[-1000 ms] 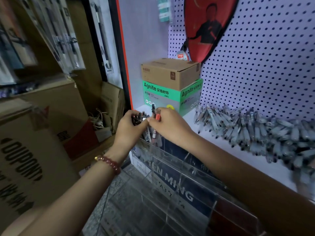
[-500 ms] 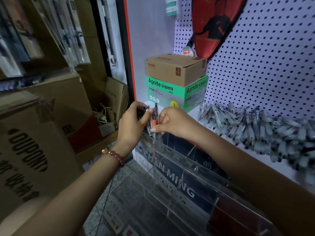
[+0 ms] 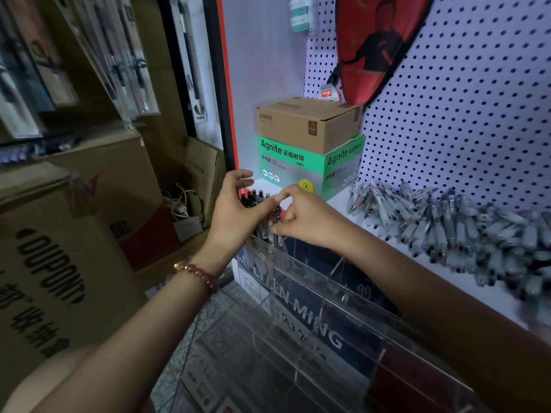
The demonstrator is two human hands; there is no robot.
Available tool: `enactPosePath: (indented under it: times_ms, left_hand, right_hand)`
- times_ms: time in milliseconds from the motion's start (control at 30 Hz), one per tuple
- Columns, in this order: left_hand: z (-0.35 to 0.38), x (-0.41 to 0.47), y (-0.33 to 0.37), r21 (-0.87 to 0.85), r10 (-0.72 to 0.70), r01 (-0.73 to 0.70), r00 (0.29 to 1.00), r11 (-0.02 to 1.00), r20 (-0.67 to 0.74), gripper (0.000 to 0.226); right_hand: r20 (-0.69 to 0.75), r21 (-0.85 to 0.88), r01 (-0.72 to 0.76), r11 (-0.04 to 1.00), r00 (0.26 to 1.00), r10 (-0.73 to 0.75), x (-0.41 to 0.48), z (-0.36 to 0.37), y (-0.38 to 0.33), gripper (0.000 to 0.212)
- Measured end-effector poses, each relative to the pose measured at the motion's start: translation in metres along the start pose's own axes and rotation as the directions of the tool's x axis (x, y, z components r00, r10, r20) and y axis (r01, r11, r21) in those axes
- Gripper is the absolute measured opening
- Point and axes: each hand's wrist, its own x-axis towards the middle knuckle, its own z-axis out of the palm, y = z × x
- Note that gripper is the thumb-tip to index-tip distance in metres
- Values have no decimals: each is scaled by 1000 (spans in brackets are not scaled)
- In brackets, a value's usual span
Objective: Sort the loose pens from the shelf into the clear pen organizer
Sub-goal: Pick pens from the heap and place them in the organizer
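We see two bare hands meeting at the far-left end of a clear organizer, which sits just in front of and below a white shelf. The right hand has its fingers curled, pinching a pen upright over the end slot, likely so it slides in straight. The left hand is spread wide and grips nothing. Its palm lies against the standing pens in that slot, we judge to stop them tipping as the new one goes in. A big pile of loose pens lies unsorted along the shelf to the right, well apart.
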Motion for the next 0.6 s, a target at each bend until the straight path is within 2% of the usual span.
enactPosePath:
  times_ms: [100, 133, 200, 333, 467, 533, 600]
  left_hand:
    - [-4, 0, 1, 51, 0, -8, 988, 999, 157, 52]
    - [-6, 0, 1, 64, 15, -29, 976, 998, 216, 51]
    - [-12, 1, 0, 61, 42, -61, 958, 996, 285, 51]
    - [-12, 0, -4, 81, 135, -159, 960, 984, 244, 47]
    - [-7, -4, -5, 109, 207, -228, 963, 968, 170, 39]
    - [-7, -5, -6, 173, 193, -229, 960, 958, 200, 51]
    - [-9, -5, -7, 226, 145, -198, 962, 954, 232, 72]
  right_hand:
    - [62, 44, 77, 996, 995, -79, -1, 4, -1, 24]
    - [69, 61, 94, 994, 993, -98, -1, 5, -1, 24]
    - [53, 68, 126, 990, 990, -130, -2, 6, -2, 36]
    - [-8, 93, 139, 986, 990, -139, -2, 14, 1, 38]
    - [47, 140, 125, 982, 990, -133, -1, 13, 0, 52]
    - [97, 106, 111, 988, 988, -121, -2, 9, -1, 54]
    - [109, 38, 92, 995, 989, -96, -2, 5, -1, 55]
